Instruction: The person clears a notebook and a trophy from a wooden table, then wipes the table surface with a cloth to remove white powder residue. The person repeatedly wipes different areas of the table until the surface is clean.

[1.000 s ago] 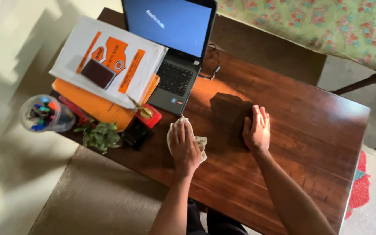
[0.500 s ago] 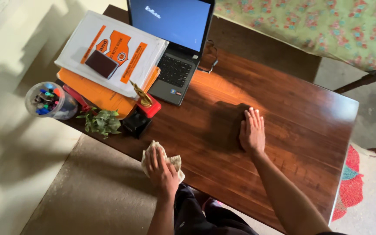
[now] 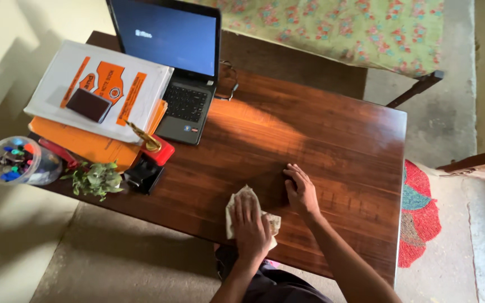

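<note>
My left hand (image 3: 251, 227) presses a crumpled pale cloth (image 3: 243, 199) flat onto the dark wooden table (image 3: 332, 134), close to its near edge. My right hand (image 3: 300, 190) rests just to the right of it, palm down on the wood with fingers slightly curled, holding nothing. The two hands sit almost side by side.
An open laptop (image 3: 182, 67) stands at the far left. Beside it lies a stack of white and orange folders (image 3: 94, 104) with a dark phone (image 3: 88, 105) on top. A pen cup (image 3: 17, 161), small plant (image 3: 95, 179), red-based trophy (image 3: 150, 143) and black box (image 3: 144, 174) crowd the left edge.
My left hand has slid the cloth to the right along the near edge. My right hand has drawn back toward me and now sits next to the cloth. The view has shifted right.
</note>
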